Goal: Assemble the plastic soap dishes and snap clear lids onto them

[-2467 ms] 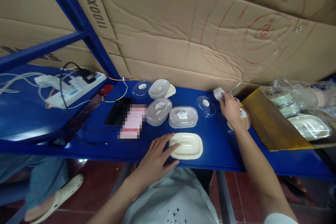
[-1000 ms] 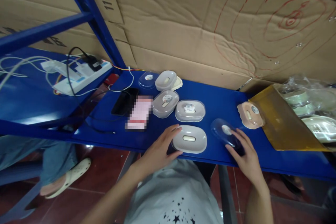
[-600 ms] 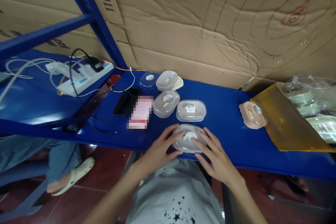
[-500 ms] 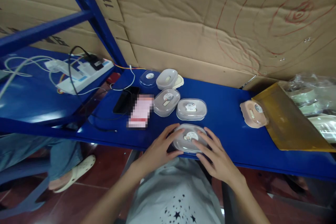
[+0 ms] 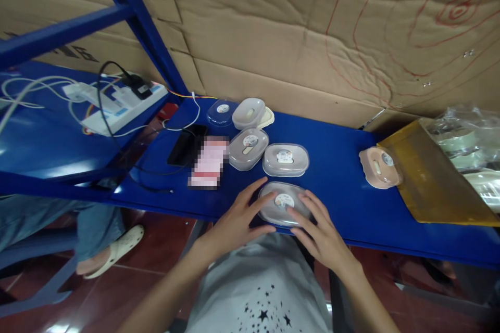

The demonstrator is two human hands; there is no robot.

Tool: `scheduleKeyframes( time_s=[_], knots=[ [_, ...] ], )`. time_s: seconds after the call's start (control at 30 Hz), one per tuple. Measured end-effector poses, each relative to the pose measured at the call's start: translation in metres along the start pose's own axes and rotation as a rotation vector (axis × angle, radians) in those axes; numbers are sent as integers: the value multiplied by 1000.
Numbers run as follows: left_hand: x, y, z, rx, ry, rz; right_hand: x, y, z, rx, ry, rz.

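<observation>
Power strip: is lying at the left, cables trailing from it.
Black phone: is resting beside a pixelated pink patch.
Left hand: is touching the covered dish's left side, grip spreading.
Covered dish: is sitting between both hands at the counter's near edge, below other grey dishes.
Right hand: is touching its lid and right side, grip spreading.
Pink dish: is standing beside the open box.

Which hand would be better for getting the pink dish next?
Probably the right hand: the pink dish sits on its side of the blue table. The left hand is farther away.
</observation>
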State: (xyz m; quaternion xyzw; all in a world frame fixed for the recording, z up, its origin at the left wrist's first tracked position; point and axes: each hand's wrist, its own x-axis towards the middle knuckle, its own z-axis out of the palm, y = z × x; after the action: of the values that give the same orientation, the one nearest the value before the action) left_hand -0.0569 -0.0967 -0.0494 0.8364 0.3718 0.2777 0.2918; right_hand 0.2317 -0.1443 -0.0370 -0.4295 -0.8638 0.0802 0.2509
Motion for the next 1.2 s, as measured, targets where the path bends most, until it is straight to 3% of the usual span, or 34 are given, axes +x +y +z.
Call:
scheduleKeyframes(
  time_s=[0.2, 0.4, 0.53, 0.97, 1.2],
  knots=[
    [12, 4, -12, 73, 0, 116, -2, 6, -6, 153, 26, 115],
    [24, 8, -20, 58, 67, 170, 8, 12, -10, 195, 134, 65],
    [23, 6, -20, 167, 100, 285, 4, 11, -5, 107, 192, 4],
    [20, -6, -20, 174, 53, 273, 5, 10, -7, 19, 73, -9],
    [19, -7, -15, 228, 37, 290, 5, 7, 0, -29, 75, -9]
  ],
)
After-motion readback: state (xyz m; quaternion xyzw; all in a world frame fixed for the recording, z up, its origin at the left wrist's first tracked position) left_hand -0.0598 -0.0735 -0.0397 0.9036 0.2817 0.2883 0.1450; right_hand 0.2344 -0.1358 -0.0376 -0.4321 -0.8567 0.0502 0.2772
